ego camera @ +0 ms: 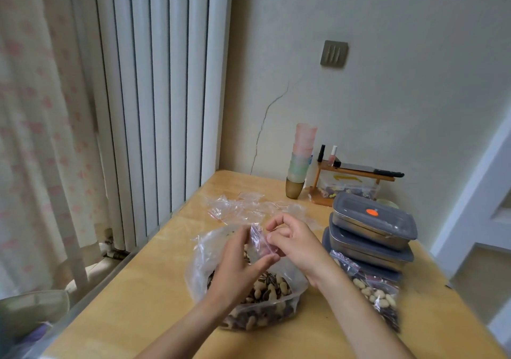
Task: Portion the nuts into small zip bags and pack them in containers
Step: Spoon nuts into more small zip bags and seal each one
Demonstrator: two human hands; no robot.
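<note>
Clear plastic small zip bag (258,241) at frame centre, pinched between our left hand (240,264) and right hand (293,241) above the open nut bag (249,289); we're opening it, scooping likely next.

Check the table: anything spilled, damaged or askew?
No spill visible: nuts stay in the big open bag and filled zip bags. Lidded containers are stacked slightly askew. Off the table, a crack runs down the wall.
</note>
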